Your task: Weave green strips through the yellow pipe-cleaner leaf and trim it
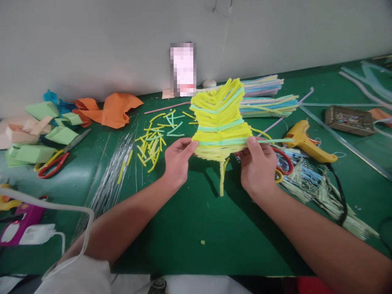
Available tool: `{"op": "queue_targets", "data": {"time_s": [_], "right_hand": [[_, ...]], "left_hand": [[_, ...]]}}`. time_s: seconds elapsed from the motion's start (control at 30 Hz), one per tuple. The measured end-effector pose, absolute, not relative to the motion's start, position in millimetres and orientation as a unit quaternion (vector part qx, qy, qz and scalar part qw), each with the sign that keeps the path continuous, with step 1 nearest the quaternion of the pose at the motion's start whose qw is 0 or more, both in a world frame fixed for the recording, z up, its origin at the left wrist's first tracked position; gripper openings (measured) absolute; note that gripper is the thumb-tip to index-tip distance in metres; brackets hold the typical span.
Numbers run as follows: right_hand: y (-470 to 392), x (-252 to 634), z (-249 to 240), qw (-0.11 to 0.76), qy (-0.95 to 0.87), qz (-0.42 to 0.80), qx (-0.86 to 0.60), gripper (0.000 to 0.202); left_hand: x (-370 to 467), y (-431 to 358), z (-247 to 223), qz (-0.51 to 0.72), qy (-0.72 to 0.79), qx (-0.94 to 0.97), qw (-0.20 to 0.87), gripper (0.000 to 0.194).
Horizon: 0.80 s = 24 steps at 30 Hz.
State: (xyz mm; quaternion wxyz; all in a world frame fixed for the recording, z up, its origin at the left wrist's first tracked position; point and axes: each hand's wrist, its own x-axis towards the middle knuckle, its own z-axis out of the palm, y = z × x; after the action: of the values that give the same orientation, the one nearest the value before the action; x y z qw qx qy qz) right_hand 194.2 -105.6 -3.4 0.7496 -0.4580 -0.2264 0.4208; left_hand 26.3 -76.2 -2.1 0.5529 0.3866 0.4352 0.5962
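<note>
A leaf shape made of yellow pipe cleaners (219,110), with several mint-green stripes across it, is held up above the table. Its pale yellow stem points downward. My left hand (179,161) pinches its left edge between thumb and fingers. At the opposite edge my right hand (259,167) is closed on the leaf, thumb in front and fingers mostly hidden behind. One mint-green pipe cleaner (280,140) sticks out past my right thumb. Short yellow and green pipe cleaner pieces (150,145) lie beyond my left hand.
A yellow glue gun (309,141) and red-handled scissors (286,161) lie right of my hand. Pipe cleaner bundles (269,106) lie behind the leaf. Wires (113,171), more scissors (61,159) and a purple power strip (23,222) are at left. A blurred phone (183,69) leans against the wall.
</note>
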Motion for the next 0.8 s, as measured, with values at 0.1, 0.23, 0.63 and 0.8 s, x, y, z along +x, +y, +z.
{"op": "queue_targets", "data": {"time_s": [0.1, 0.23, 0.63, 0.8], "right_hand": [[-106.2, 195.5, -5.3, 0.75, -0.244, 0.408, -0.46, 0.027], [-106.5, 196.8, -4.7, 0.742, -0.262, 0.395, -0.473, 0.029], [-107.5, 196.5, -4.6, 0.74, -0.281, 0.392, -0.469, 0.034], [-108.9, 195.3, -2.3, 0.741, -0.296, 0.382, -0.466, 0.029]], "left_hand": [[25.3, -75.9, -3.8, 0.595, 0.44, 0.395, 0.545, 0.024], [25.2, -76.7, -3.8, 0.588, 0.449, 0.404, 0.538, 0.025], [25.1, -75.4, -6.2, 0.589, 0.449, 0.378, 0.556, 0.025], [26.9, -74.4, -1.4, 0.592, 0.463, 0.356, 0.555, 0.026]]}}
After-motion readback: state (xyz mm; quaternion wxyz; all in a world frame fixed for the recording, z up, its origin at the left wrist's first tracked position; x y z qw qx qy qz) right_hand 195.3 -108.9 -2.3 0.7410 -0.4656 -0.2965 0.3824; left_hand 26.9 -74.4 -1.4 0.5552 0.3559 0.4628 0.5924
